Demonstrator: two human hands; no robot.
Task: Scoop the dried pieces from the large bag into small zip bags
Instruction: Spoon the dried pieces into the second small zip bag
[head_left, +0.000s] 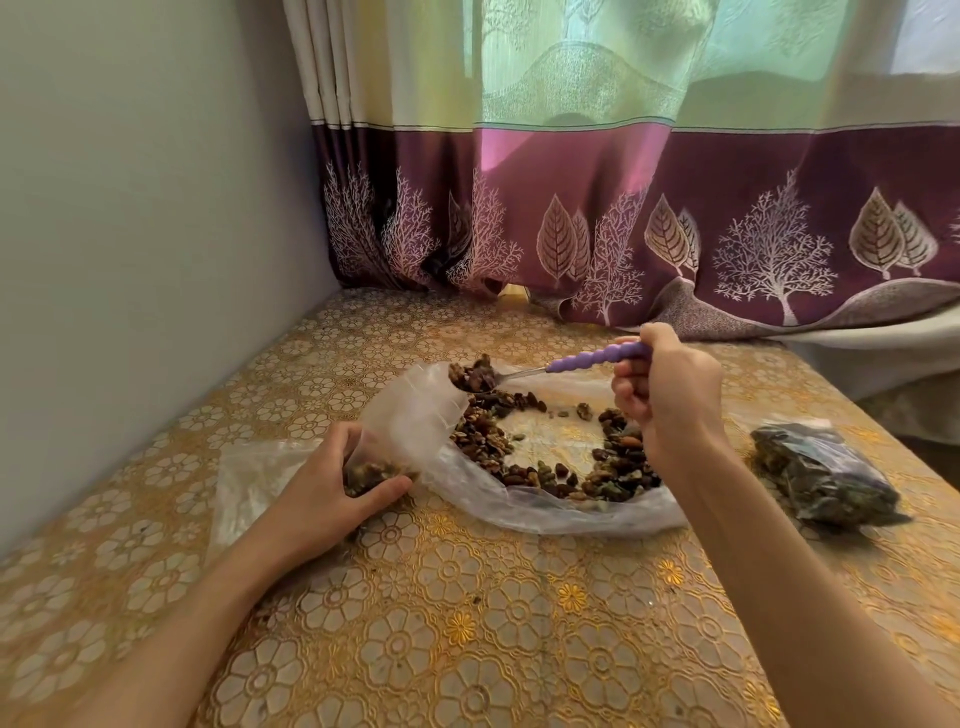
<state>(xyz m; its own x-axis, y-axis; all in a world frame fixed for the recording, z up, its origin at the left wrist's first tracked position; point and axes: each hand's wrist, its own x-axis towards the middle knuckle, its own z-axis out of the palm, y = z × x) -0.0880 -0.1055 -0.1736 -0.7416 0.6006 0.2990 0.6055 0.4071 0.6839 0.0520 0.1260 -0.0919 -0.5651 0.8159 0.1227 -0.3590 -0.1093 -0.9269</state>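
Dried pieces (550, 457) are spread in a loose ring inside the big floppy clear bag (545, 512) lying open mid-table, with a few already at the bottom of the small zip bag (410, 421). Your left hand (332, 493) is wrapped around that bag's base, fingers closed on it, mouth tilted toward 1 o'clock. Your right hand (670, 395) is fisted on the knobbly purple handle of the metal spoon (519, 371), heaped bowl right at the mouth. I'd get the bowl well inside before tipping; that thin film sags. A filled, dark, lumpy bag (826, 475) sits at 3 o'clock on the embossed gold tablecloth (493, 623).
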